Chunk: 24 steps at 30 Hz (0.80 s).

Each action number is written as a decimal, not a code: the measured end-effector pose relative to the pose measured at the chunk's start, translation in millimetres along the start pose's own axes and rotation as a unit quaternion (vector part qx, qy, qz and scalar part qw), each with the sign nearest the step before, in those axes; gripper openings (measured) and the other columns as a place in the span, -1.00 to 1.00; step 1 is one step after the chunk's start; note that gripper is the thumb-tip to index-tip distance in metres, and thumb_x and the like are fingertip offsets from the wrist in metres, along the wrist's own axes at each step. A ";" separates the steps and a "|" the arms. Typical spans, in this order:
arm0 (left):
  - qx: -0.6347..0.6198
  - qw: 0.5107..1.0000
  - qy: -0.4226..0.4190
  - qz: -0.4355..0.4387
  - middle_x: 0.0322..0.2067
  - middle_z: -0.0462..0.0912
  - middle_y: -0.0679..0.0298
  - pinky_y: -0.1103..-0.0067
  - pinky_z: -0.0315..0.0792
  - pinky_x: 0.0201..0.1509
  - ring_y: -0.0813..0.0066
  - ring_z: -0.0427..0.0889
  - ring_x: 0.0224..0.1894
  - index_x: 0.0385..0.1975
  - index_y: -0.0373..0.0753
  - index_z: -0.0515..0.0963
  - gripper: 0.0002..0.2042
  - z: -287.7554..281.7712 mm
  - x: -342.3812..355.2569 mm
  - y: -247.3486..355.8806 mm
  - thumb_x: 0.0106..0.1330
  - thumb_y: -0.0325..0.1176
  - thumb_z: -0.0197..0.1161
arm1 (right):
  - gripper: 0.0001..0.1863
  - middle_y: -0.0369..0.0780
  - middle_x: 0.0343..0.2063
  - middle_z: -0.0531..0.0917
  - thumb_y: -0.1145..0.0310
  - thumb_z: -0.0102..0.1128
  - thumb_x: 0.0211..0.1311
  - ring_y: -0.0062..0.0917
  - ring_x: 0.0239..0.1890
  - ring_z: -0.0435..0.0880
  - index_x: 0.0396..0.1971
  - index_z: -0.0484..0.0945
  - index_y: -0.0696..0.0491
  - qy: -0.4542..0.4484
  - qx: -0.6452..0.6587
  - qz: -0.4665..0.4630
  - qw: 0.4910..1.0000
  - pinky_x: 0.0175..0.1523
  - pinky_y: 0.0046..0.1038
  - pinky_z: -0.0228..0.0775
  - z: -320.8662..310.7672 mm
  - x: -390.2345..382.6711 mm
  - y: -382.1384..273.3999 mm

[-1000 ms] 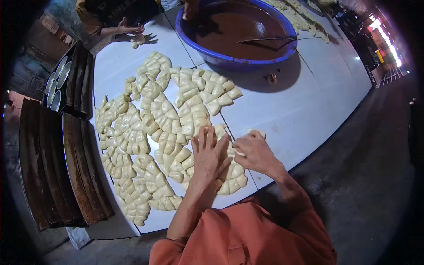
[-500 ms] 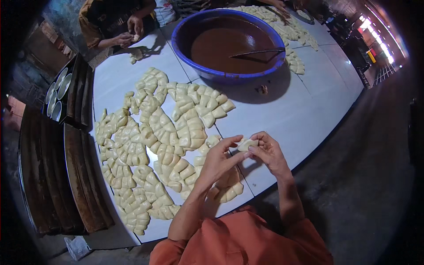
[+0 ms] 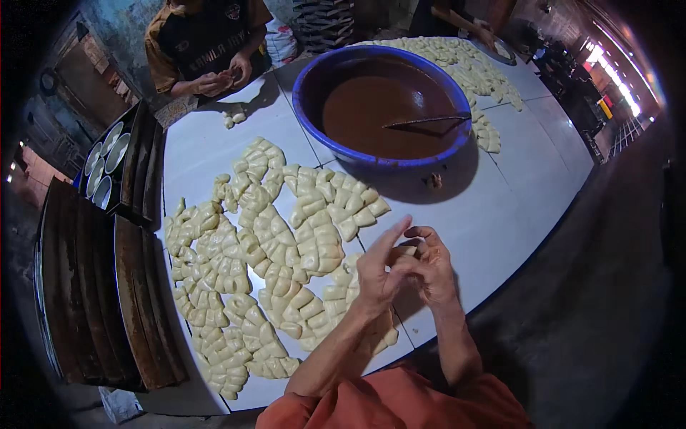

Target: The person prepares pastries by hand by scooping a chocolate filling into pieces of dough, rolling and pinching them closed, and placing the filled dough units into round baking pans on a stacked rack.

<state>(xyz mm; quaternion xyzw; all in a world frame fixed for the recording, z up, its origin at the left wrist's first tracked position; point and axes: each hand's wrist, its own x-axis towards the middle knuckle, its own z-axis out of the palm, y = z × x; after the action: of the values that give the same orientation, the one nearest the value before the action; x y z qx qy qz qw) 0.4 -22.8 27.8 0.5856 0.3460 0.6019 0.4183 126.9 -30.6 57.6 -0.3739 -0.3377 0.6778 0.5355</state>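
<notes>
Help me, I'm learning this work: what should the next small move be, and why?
I'd probably draw the left hand back slightly to check the dough piece: the right hand seems to hold it, the left is close against it, and together they hide most of its shape.

Lettering: a line of pale block capitals [image 3: 219, 51] across the chest of a co-worker's dark shirt [image 3: 202, 66], beyond and left of the blue basin [image 3: 379, 161]. Small crest [image 3: 232, 11] above it; small pale mark [image 3: 184, 45] also on chest. White sack [image 3: 281, 41], beyond basin's left rim: coloured print, too small to read.
</notes>
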 end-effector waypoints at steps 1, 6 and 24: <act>-0.014 1.000 0.004 0.019 0.13 0.53 -0.05 0.51 0.42 0.18 0.27 0.58 0.13 0.21 -0.43 0.39 -0.44 5.3 -0.1 -12.2 0.31 -0.18 0.29 | -0.64 -0.26 -0.31 0.62 0.55 0.31 0.16 -0.64 -0.28 0.60 -0.06 0.42 0.14 0.005 0.068 -0.003 0.998 -0.14 -0.62 0.46 6.6 1.8 -1.0; -0.115 0.987 0.116 0.005 0.07 0.60 0.05 0.57 0.42 0.17 0.40 0.59 0.07 0.19 -0.46 0.39 -0.36 34.2 13.1 -26.3 0.24 -0.13 0.38 | -0.79 -0.32 -0.30 0.58 0.43 0.24 0.27 -0.66 -0.24 0.57 -0.14 0.48 0.07 -0.013 0.173 -0.011 0.985 -0.10 -0.66 0.39 15.0 28.8 -4.4; -0.166 0.922 0.022 -0.348 0.02 0.57 0.15 0.63 0.48 -0.02 0.55 0.57 -0.04 0.22 -0.32 0.39 -0.58 -29.6 -6.0 -44.2 0.43 -0.28 0.17 | -0.66 -0.03 -0.25 0.68 0.17 0.11 0.17 -0.19 -0.15 0.67 -0.22 0.58 0.13 -0.246 -0.759 0.030 0.602 -0.06 -0.26 0.43 -18.3 261.7 -55.7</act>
<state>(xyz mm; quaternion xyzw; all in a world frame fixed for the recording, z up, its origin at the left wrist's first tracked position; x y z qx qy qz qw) -24.9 -8.0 -17.0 0.3373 0.4323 0.4797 0.6850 130.7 237.6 58.4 -0.4751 -0.8381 0.2599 -0.0652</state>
